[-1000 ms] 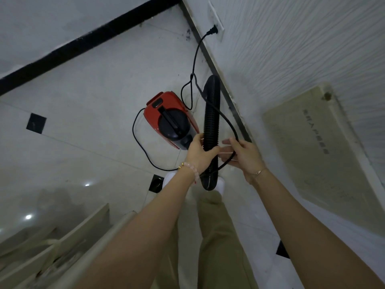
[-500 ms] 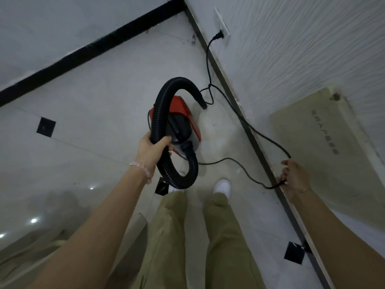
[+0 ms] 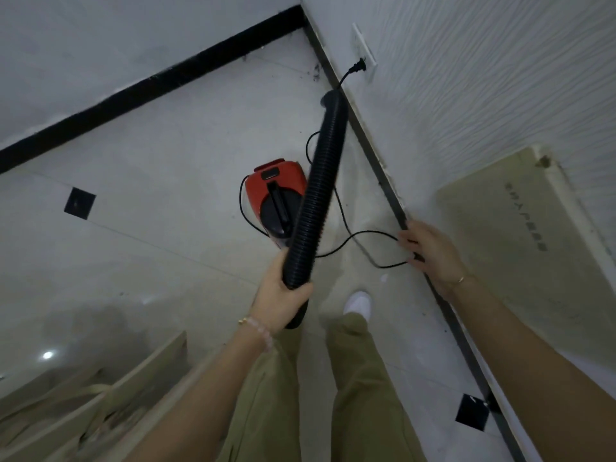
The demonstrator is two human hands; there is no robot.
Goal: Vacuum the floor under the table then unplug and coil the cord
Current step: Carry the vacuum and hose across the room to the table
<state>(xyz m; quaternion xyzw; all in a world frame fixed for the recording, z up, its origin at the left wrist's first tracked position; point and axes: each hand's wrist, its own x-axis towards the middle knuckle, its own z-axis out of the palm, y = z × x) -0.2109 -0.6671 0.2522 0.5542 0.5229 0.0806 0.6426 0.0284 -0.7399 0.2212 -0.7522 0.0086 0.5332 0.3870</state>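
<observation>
A small red and black vacuum (image 3: pixel 273 198) sits on the tiled floor near the wall. My left hand (image 3: pixel 278 295) grips the near end of its black ribbed hose (image 3: pixel 320 181), which stretches straight up toward the corner. A thin black cord (image 3: pixel 360 235) loops across the floor, and my right hand (image 3: pixel 430 251) holds a loop of it beside the baseboard. The cord's plug (image 3: pixel 457 67) sits in a white wall socket (image 3: pixel 364 48).
A black baseboard (image 3: pixel 376 155) runs along the textured wall on the right. A pale flat panel (image 3: pixel 520 235) leans against that wall. A light wooden frame (image 3: pixel 110 388) fills the lower left. My legs and a white shoe (image 3: pixel 358 301) stand below the vacuum.
The hose has gone from a curled loop over the vacuum to a straight line toward the corner. My right hand has moved up and left with the cord.
</observation>
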